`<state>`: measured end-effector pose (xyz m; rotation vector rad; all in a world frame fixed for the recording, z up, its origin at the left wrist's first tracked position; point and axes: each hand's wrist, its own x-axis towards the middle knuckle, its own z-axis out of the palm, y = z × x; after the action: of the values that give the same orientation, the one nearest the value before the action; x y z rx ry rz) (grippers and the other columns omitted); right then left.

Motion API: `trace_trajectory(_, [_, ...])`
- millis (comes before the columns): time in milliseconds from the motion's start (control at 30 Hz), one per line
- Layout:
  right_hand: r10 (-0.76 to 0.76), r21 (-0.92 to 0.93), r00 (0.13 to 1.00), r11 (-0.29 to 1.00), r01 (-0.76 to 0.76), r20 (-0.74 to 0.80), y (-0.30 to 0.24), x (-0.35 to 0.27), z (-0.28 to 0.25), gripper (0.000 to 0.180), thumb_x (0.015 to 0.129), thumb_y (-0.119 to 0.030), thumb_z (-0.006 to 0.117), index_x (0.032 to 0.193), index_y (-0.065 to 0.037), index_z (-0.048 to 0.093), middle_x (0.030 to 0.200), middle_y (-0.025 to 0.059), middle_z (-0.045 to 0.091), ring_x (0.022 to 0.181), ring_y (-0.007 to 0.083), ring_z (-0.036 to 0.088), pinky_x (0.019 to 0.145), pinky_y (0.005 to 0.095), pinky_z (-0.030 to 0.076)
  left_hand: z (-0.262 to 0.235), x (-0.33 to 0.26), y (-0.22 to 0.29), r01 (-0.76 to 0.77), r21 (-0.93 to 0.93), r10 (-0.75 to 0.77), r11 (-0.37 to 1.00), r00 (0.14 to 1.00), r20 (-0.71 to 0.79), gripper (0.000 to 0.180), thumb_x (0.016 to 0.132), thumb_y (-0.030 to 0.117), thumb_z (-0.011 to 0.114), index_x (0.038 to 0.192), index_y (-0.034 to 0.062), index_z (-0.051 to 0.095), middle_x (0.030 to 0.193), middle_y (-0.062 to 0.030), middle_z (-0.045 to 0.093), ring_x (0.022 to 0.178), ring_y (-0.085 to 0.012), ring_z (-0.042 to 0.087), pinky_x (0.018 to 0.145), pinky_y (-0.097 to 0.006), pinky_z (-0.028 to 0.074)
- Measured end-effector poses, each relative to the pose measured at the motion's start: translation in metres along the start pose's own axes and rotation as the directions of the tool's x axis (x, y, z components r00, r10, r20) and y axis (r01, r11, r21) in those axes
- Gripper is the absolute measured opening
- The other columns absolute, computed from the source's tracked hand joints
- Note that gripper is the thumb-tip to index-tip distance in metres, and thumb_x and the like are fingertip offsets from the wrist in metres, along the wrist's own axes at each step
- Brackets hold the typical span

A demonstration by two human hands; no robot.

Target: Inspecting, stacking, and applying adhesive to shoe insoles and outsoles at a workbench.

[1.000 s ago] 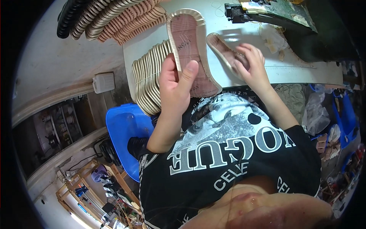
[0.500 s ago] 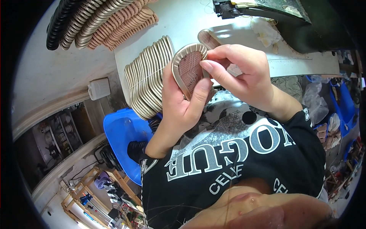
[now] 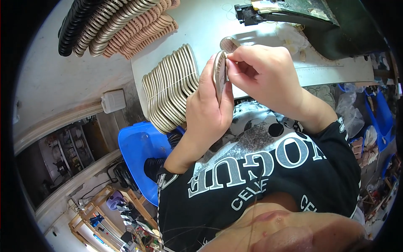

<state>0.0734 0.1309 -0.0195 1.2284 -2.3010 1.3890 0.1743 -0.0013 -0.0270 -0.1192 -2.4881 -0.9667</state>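
Note:
My left hand (image 3: 210, 107) is closed round a shoe insole (image 3: 218, 75) with a pale gold wrapped rim, its thumb on one face and its fingers behind. The insole stands nearly edge-on, so little of its brown underside shows. At its right edge, the thumb and fingers of my right hand (image 3: 268, 77) are pinched together on the rim; anything small between them is hidden. Left of my hands lies a row of matching gold-rimmed insoles (image 3: 170, 90), standing on edge and tied with a thin string. Another brown insole (image 3: 228, 43) lies partly hidden behind my right hand.
A white table (image 3: 201, 25) carries the work. At the far left are bundles of black, gold and pink insoles (image 3: 126, 25). A dark green machine (image 3: 340, 25) stands far right, with crumpled white scraps (image 3: 291, 38) beside it. A blue bin (image 3: 140, 147) sits below the table's left side.
The insole has turned from showing its pleated brown underside to nearly edge-on. My left hand has shifted slightly right, and my right hand's fingers have curled tighter at the rim.

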Motion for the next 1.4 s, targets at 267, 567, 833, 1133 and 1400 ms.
trace_trajectory(267, [0.167,0.119,0.985,0.978,-0.172,0.047,0.034,-0.002,0.019,0.014,0.076,-0.014,0.066,0.072,-0.002,0.062,0.062,0.0079,0.063,0.055,0.0185,0.062,0.052,0.0294,0.048,0.006,-0.008,0.000,0.242,0.061,-0.247,0.968,0.965,0.092,0.051,0.091,0.011,0.051,0.136,-0.0038,0.033,0.087,-0.0253,0.065,0.069,-0.0409,0.065,0.060,-0.047,0.052])
trace_trajectory(567, [-0.123,0.100,0.988,0.988,0.114,0.095,0.028,0.004,-0.004,0.014,0.081,-0.016,0.067,0.085,-0.004,0.065,0.069,0.0061,0.065,0.059,0.0185,0.064,0.056,0.0291,0.051,0.006,-0.012,-0.003,0.277,-0.133,-0.260,0.952,0.956,0.134,0.047,0.091,0.009,0.049,0.134,-0.0027,0.033,0.093,-0.0248,0.065,0.078,-0.0418,0.065,0.067,-0.047,0.052])
trace_trajectory(833, [-0.127,-0.007,0.976,0.991,0.130,0.175,0.040,0.019,-0.009,0.011,0.077,-0.014,0.065,0.079,-0.003,0.064,0.068,0.0094,0.064,0.061,0.0243,0.065,0.056,0.0320,0.051,0.003,-0.005,0.004,0.364,-0.138,-0.333,0.921,0.920,0.207,0.040,0.093,0.009,0.046,0.129,-0.0036,0.036,0.095,-0.0198,0.064,0.081,-0.0315,0.064,0.072,-0.040,0.049])
trace_trajectory(1133, [-0.368,-0.077,0.921,0.922,0.379,0.128,0.043,0.015,-0.006,0.013,0.078,-0.016,0.069,0.085,-0.005,0.066,0.070,0.0097,0.064,0.064,0.0215,0.065,0.060,0.0325,0.051,0.000,-0.004,-0.001,0.365,-0.246,-0.311,0.898,0.922,0.232,0.042,0.092,0.010,0.045,0.131,-0.0027,0.034,0.090,-0.0196,0.066,0.074,-0.0349,0.066,0.069,-0.042,0.051])
trace_trajectory(1400, [0.172,0.211,0.885,0.935,-0.285,0.433,0.046,0.003,0.004,0.029,0.091,-0.032,0.058,0.084,-0.004,0.065,0.062,0.0084,0.058,0.053,0.0172,0.053,0.054,0.0312,0.045,0.003,-0.006,-0.005,0.362,-0.257,-0.319,0.896,0.928,0.192,0.042,0.093,0.013,0.045,0.131,-0.0017,0.035,0.090,-0.0200,0.066,0.077,-0.0358,0.066,0.070,-0.041,0.051])
